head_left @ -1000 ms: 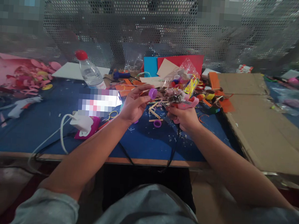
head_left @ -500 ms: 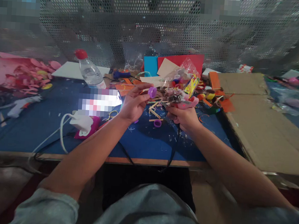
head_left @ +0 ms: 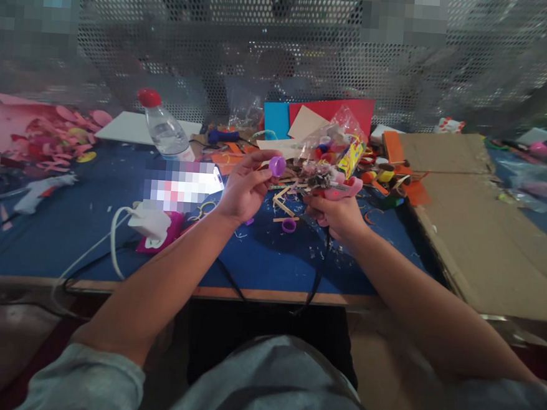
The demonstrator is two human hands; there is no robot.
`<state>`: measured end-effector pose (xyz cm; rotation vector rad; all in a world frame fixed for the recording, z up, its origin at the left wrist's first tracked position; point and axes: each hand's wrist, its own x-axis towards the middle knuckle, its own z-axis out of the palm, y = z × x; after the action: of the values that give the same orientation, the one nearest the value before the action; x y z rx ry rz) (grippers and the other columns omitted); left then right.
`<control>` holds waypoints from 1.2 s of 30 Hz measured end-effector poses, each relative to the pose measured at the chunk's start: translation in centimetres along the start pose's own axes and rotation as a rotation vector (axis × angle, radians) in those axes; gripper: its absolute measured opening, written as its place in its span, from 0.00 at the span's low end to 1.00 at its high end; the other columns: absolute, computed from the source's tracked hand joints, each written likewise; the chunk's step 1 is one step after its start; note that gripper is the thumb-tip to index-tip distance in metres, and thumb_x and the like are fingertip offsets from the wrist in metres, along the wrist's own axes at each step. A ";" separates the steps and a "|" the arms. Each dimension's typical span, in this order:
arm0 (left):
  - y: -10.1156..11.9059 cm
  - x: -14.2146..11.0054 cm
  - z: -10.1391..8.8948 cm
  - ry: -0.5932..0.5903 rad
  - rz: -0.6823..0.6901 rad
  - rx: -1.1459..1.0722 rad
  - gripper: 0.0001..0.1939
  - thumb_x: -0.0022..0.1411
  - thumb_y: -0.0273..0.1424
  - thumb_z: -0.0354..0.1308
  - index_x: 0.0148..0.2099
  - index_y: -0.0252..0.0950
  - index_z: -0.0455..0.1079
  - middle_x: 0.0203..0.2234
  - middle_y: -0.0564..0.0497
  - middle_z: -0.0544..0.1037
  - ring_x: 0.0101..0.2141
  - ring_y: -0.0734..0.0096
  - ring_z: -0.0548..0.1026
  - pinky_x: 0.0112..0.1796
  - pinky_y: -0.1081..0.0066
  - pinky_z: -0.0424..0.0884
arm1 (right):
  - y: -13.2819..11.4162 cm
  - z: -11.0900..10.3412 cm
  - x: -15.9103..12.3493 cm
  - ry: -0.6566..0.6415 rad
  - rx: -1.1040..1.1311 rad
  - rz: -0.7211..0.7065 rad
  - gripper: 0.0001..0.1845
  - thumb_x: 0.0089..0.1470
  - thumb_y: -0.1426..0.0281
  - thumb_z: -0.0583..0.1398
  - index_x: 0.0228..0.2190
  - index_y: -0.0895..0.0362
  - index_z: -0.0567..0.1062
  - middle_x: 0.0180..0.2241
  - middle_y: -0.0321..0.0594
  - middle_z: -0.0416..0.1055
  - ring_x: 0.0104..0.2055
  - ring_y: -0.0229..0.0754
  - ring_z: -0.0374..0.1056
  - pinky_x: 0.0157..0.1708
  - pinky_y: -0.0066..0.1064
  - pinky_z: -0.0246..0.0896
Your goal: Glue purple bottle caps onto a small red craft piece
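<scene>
A purple bottle cap (head_left: pixel 277 166) is pinched between the thumb and fingers of my left hand (head_left: pixel 246 190), raised above the table. To its right, my right hand (head_left: pixel 336 212) is wrapped round a pink glue gun (head_left: pixel 344 188) with a small red light on its side. Greyish fuzzy matter covers the front of the gun, which points left toward the cap; its tip is hard to make out. The gun's black cord (head_left: pixel 318 274) hangs down over the table edge. Another purple cap (head_left: pixel 289 225) lies on the blue table below, near several wooden sticks (head_left: pixel 283 206).
At the left stand a water bottle (head_left: pixel 166 129), a lit phone (head_left: pixel 188 183) and a white charger (head_left: pixel 150 224) in a magenta socket block. A white glue gun (head_left: pixel 44 192) lies farther left. Cardboard (head_left: pixel 496 233) covers the right side. Coloured scraps and a plastic bag (head_left: pixel 313 142) crowd the back.
My left hand has turned the purple cap slightly, so its round face shows more toward me. My right hand and the glue gun stay almost where they were.
</scene>
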<state>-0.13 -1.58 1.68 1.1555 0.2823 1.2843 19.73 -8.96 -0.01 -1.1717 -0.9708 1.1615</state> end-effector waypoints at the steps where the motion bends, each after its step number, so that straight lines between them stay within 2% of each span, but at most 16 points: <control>1: 0.0 0.0 0.0 0.002 -0.003 0.000 0.19 0.53 0.37 0.80 0.47 0.40 0.83 0.43 0.51 0.84 0.37 0.76 0.80 0.38 0.77 0.78 | 0.0 0.0 0.0 -0.004 0.001 -0.001 0.33 0.33 0.58 0.82 0.25 0.51 0.65 0.19 0.28 0.61 0.19 0.32 0.57 0.15 0.28 0.49; 7: 0.1 0.1 0.1 0.020 -0.007 -0.002 0.19 0.52 0.37 0.80 0.46 0.41 0.84 0.42 0.51 0.84 0.37 0.75 0.80 0.38 0.76 0.78 | 0.0 -0.1 -0.1 -0.003 -0.024 0.015 0.29 0.36 0.61 0.80 0.25 0.52 0.66 0.19 0.29 0.61 0.19 0.32 0.57 0.14 0.27 0.47; 16: 0.3 0.1 0.2 0.015 -0.011 -0.005 0.18 0.53 0.35 0.79 0.46 0.40 0.83 0.40 0.52 0.84 0.35 0.76 0.79 0.37 0.76 0.77 | 0.2 -0.3 0.0 -0.024 -0.033 0.003 0.29 0.38 0.59 0.80 0.24 0.52 0.66 0.19 0.30 0.62 0.19 0.32 0.55 0.15 0.28 0.51; 25: 0.3 0.1 0.1 0.002 0.011 -0.013 0.19 0.53 0.36 0.79 0.47 0.40 0.84 0.40 0.53 0.84 0.36 0.77 0.80 0.38 0.78 0.78 | 0.1 -0.4 0.0 -0.031 -0.057 0.006 0.23 0.40 0.62 0.77 0.24 0.52 0.67 0.19 0.30 0.63 0.19 0.32 0.56 0.15 0.27 0.50; 36: 0.2 0.3 -0.1 0.042 -0.002 0.039 0.19 0.52 0.38 0.78 0.46 0.43 0.83 0.40 0.52 0.85 0.37 0.74 0.80 0.38 0.75 0.77 | -0.4 0.1 -0.5 -0.032 -0.044 0.019 0.25 0.35 0.64 0.77 0.23 0.52 0.66 0.19 0.30 0.62 0.19 0.32 0.56 0.15 0.27 0.48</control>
<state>-0.22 -1.33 1.91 1.1619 0.3415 1.3073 19.59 -9.39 0.42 -1.2028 -1.0156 1.1827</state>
